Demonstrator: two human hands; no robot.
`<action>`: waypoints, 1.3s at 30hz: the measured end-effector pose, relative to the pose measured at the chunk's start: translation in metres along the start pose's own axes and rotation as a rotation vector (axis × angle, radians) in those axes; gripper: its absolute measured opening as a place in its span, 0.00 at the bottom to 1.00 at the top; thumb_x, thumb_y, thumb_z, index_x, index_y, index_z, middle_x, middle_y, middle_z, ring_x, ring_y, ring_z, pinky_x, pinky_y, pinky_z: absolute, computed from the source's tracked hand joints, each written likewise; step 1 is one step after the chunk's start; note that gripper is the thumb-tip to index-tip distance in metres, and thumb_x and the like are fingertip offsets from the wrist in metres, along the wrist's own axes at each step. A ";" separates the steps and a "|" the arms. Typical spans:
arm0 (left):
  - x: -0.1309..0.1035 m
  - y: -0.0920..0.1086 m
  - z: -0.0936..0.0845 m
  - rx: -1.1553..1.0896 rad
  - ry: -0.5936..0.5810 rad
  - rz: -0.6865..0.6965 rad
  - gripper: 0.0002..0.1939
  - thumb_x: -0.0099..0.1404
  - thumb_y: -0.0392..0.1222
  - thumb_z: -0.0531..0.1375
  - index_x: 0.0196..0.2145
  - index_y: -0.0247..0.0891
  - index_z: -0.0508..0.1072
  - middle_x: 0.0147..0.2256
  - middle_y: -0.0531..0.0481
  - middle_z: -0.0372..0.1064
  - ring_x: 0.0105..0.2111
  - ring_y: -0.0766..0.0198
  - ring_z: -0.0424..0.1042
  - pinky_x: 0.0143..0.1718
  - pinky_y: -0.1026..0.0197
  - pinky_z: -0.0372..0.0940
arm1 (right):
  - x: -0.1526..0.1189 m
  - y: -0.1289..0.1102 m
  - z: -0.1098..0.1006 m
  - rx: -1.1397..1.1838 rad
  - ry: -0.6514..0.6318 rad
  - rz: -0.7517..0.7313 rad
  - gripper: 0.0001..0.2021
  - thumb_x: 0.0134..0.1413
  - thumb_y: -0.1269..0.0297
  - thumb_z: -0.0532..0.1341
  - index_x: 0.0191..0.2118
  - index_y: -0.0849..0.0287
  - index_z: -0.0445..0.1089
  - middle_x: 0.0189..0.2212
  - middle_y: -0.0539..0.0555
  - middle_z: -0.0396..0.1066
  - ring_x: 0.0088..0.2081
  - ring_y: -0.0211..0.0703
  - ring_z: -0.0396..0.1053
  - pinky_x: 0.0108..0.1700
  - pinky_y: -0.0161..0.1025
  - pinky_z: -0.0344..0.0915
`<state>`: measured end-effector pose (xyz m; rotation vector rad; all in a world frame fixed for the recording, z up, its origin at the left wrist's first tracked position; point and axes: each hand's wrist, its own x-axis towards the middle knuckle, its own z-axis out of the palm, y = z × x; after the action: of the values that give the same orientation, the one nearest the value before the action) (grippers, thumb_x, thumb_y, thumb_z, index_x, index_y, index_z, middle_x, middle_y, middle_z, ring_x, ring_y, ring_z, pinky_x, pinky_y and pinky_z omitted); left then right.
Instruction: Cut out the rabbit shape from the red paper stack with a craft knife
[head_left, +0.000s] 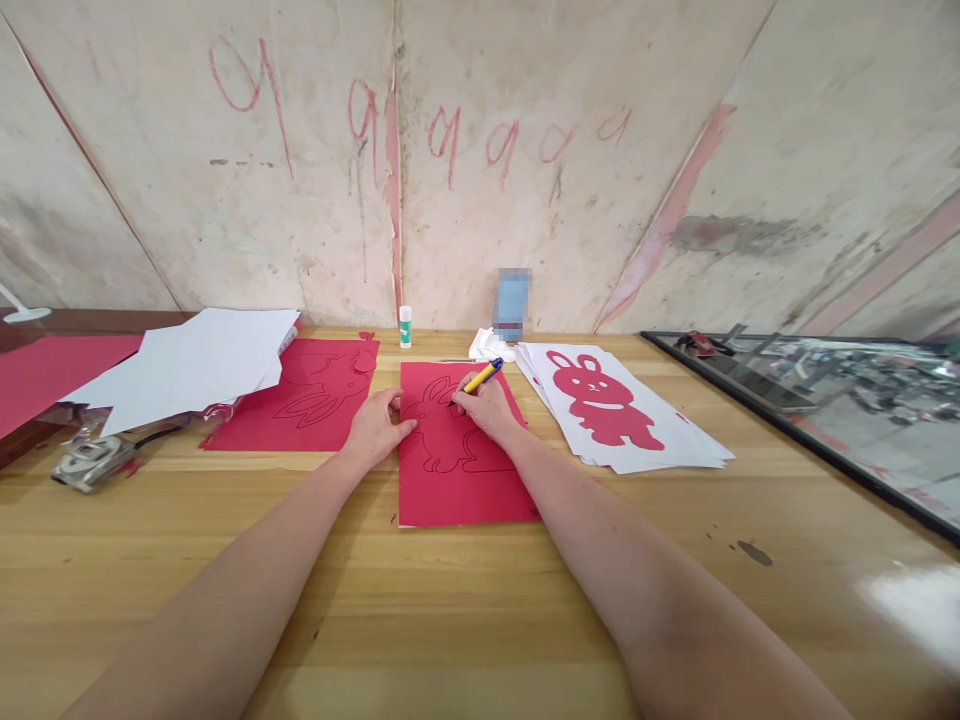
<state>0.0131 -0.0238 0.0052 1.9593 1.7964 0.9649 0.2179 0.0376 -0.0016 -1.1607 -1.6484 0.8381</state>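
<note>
Nearest the camera, the bare left forearm (247,590) and right forearm (645,570) reach inward from the lower corners. Beyond stands a worn wall (300,230), seamed and marked with red strokes. Below it, a wood-grained bench (450,600) carries the paper.

To the right lies a loose white stack (697,445) bearing a red rabbit cut-out (607,395). To the left, an outlined red sheet (255,430) lies partly beneath white sheets (217,345). The centre red sheet (465,500) lies flat, under the right hand and beside the left; it bears a dark rabbit outline, and its long axis appears to run away from the person.

Left hand (375,430): fingers parted and loosely bent, thumb at the sheet's left edge, no object gripped; pressure on the paper cannot be determined. Right hand (487,405): fingers closed about a yellow pen (482,376) with a dark blue end.

Governing relation: the pen slants from upper right to lower left, its tip directed at the outline. Ears and head lie left of the tip, the body below; the left hand is nearer the head. Tip contact is too small to confirm.

A glue stick (406,328) stands upright near the wall.
</note>
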 end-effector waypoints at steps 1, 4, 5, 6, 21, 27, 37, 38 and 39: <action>0.000 0.000 0.000 -0.001 0.000 -0.001 0.25 0.53 0.41 0.66 0.50 0.36 0.70 0.39 0.46 0.71 0.40 0.57 0.70 0.41 0.57 0.66 | 0.000 -0.001 0.000 -0.002 -0.001 -0.002 0.03 0.39 0.66 0.59 0.22 0.58 0.64 0.15 0.46 0.64 0.21 0.37 0.63 0.26 0.34 0.60; 0.000 -0.001 0.000 -0.002 0.003 -0.002 0.25 0.53 0.41 0.66 0.50 0.36 0.70 0.38 0.46 0.71 0.40 0.57 0.70 0.41 0.57 0.66 | -0.002 -0.003 0.000 -0.012 0.007 -0.001 0.03 0.39 0.66 0.59 0.22 0.58 0.64 0.15 0.46 0.63 0.21 0.37 0.63 0.27 0.34 0.60; 0.000 -0.001 0.000 -0.003 0.006 -0.002 0.25 0.53 0.41 0.66 0.50 0.37 0.70 0.38 0.47 0.71 0.40 0.57 0.70 0.41 0.57 0.66 | -0.002 -0.004 0.000 -0.018 0.010 0.002 0.03 0.39 0.66 0.59 0.22 0.58 0.64 0.15 0.46 0.64 0.21 0.37 0.63 0.27 0.34 0.60; 0.000 -0.001 0.000 -0.003 0.008 0.000 0.25 0.53 0.41 0.66 0.49 0.37 0.70 0.38 0.47 0.71 0.40 0.57 0.70 0.41 0.58 0.66 | -0.002 -0.005 0.000 -0.025 0.013 0.005 0.02 0.39 0.66 0.59 0.22 0.58 0.64 0.15 0.46 0.64 0.21 0.37 0.63 0.27 0.35 0.60; 0.001 -0.002 0.001 -0.008 0.012 0.008 0.25 0.53 0.41 0.66 0.50 0.37 0.70 0.39 0.47 0.71 0.37 0.59 0.69 0.41 0.58 0.66 | -0.002 -0.005 0.000 0.018 -0.002 0.028 0.03 0.38 0.67 0.59 0.23 0.57 0.63 0.14 0.45 0.63 0.20 0.37 0.63 0.26 0.34 0.60; 0.000 -0.002 0.001 -0.009 0.012 0.002 0.26 0.53 0.41 0.66 0.50 0.36 0.70 0.38 0.46 0.71 0.38 0.58 0.70 0.40 0.58 0.66 | -0.003 -0.007 0.001 0.055 -0.010 0.030 0.03 0.38 0.67 0.59 0.23 0.58 0.63 0.14 0.45 0.63 0.19 0.36 0.63 0.25 0.34 0.60; 0.001 -0.003 0.002 -0.008 0.011 0.012 0.26 0.53 0.40 0.66 0.50 0.34 0.70 0.38 0.46 0.70 0.37 0.58 0.69 0.40 0.58 0.66 | -0.005 -0.009 0.000 0.062 -0.006 0.032 0.03 0.39 0.67 0.59 0.22 0.58 0.63 0.14 0.46 0.64 0.19 0.36 0.63 0.25 0.34 0.60; 0.001 -0.002 0.001 -0.007 0.011 0.011 0.26 0.53 0.40 0.66 0.50 0.34 0.70 0.38 0.46 0.70 0.37 0.58 0.69 0.40 0.58 0.66 | -0.004 -0.008 0.000 0.054 -0.004 0.032 0.03 0.39 0.67 0.59 0.22 0.58 0.63 0.14 0.46 0.64 0.19 0.36 0.63 0.25 0.34 0.60; 0.001 -0.002 0.001 -0.007 0.010 0.010 0.26 0.53 0.40 0.66 0.50 0.34 0.70 0.38 0.46 0.70 0.37 0.58 0.69 0.40 0.58 0.66 | -0.003 -0.006 0.000 0.050 -0.002 0.029 0.03 0.39 0.67 0.59 0.22 0.58 0.64 0.14 0.46 0.64 0.19 0.36 0.63 0.25 0.34 0.60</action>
<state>0.0125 -0.0227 0.0036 1.9646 1.7880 0.9845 0.2164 0.0324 0.0029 -1.1525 -1.6067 0.8937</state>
